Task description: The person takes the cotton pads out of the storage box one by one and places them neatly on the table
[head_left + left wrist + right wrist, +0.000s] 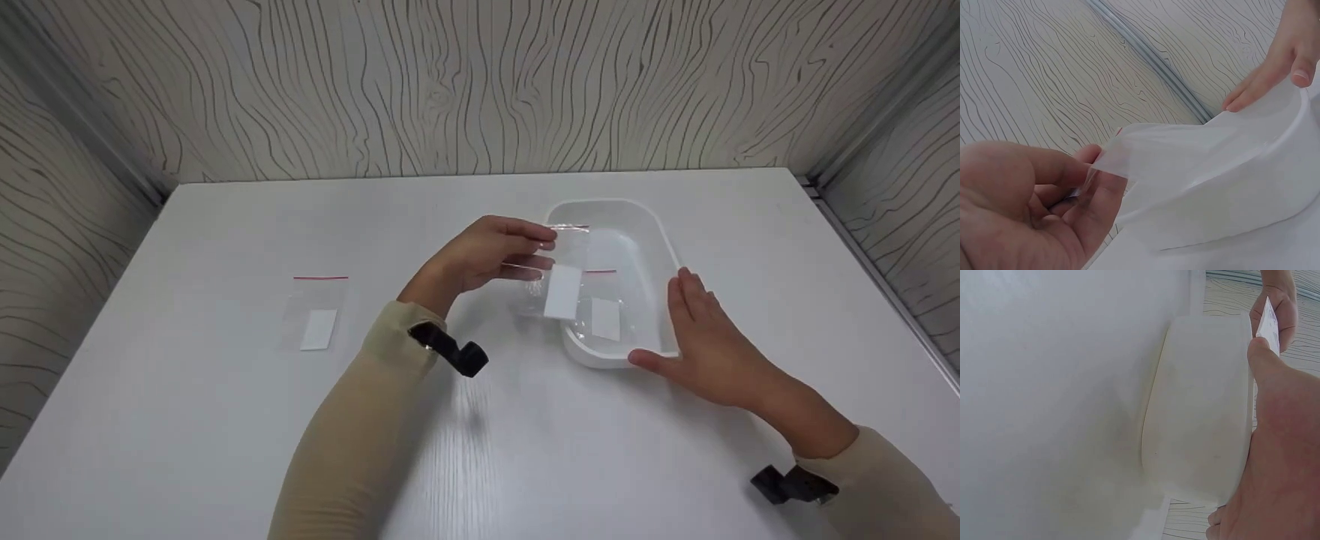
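On the left of a smooth white worktop (187, 420), the outer bag (306, 300) lies flat and alone, well apart from either hand: thin clear plastic, a red line along its far edge, a flat white rectangular piece inside near its near end. Further right, a person's left hand (495, 255) comes in from the near side in a beige sleeve (337, 442), a small black wrist camera (450, 349) at the cuff. Its thumb and fingers pinch the edge of a similar held bag (562, 292), whose crinkled, glossy film is above the left rim of a white tub (606, 363); whether it touches the rim I cannot tell. The tub is a deep, smooth-walled, opaque vessel with rounded corners, longer from near to far than across. Inside, toward the near end, rests the inner bag (606, 319), also clear, red-edged and holding a flat white piece. As I judge it, the work is partway along: one bag is in the tub, one is at its edge and not yet laid down, and one remains outside. At the right, the right hand (705, 345) grasps nothing: its fingers lie straight along the tub's right side, the thumb stretched across the near right corner of the rim. Beyond the worktop stands a pale wall (450, 90) printed with dark wood-grain lines.
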A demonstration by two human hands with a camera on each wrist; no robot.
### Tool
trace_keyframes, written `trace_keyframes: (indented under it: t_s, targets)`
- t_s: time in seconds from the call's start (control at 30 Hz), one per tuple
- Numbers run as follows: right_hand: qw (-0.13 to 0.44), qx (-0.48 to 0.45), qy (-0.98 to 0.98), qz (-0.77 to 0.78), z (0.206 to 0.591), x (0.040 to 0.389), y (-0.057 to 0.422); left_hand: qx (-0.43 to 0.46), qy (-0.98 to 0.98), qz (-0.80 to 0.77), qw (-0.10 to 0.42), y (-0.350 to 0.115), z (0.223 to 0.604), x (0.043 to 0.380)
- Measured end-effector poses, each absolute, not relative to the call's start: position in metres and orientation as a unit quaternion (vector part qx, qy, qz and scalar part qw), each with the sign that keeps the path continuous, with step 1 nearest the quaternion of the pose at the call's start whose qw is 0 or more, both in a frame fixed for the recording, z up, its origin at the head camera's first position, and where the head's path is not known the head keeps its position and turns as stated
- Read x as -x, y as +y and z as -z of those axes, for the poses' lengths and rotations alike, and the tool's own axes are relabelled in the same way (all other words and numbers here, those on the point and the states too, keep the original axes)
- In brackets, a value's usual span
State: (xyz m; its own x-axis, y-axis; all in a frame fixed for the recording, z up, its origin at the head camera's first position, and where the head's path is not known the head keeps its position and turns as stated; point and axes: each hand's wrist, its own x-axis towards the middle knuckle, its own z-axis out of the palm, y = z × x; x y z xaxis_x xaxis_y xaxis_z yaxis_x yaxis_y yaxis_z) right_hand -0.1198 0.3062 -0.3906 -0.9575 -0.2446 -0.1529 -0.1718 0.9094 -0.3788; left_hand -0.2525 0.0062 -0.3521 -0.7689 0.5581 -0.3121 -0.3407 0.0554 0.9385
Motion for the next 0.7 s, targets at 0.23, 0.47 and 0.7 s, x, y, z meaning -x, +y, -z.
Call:
trace_keyframes:
  t_s: [0.23, 0.47, 0.7]
  targets:
    - [0.094, 0.111, 0.972, 0.182, 0.392, 0.120, 0.307, -0.087, 0.641, -0.691, 0.323, -0.003, 0.352, 0.252]
    - [0.094, 0.112, 0.972, 0.181, 0.391, 0.120, 0.306, -0.085, 0.647, -0.687, 0.318, -0.012, 0.353, 0.252]
    - [0.093, 0.114, 0.972, 0.183, 0.392, 0.121, 0.306, -0.074, 0.653, -0.686, 0.313, -0.021, 0.356, 0.252]
